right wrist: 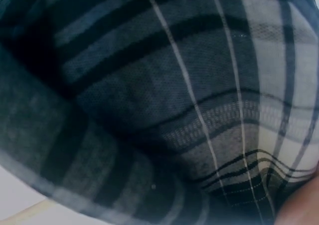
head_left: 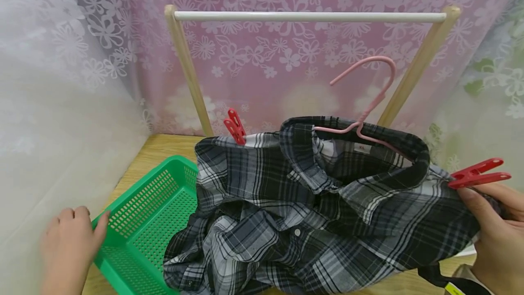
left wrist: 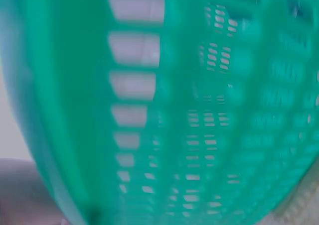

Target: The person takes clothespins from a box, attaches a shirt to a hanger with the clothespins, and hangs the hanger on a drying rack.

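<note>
Left hand (head_left: 69, 245) with fingers loosely curled against the outer corner of the green basket (head_left: 135, 236), right hand (head_left: 497, 236) gripping the plaid shirt (head_left: 311, 213) at its right shoulder, just below a red clothespin (head_left: 479, 174), shirt on a pink hanger (head_left: 362, 104), spilling right of the basket, another red peg (head_left: 235, 126) at its left shoulder, wooden rack (head_left: 307, 16) behind

Basket (head_left: 143, 222) left of shirt (head_left: 311, 213); rack (head_left: 307, 16) behind.

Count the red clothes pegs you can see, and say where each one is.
2. One red peg is clipped on the plaid shirt at its left shoulder. The other red peg is on the shirt's right shoulder, by the right hand. More may be hidden under the cloth.
</note>
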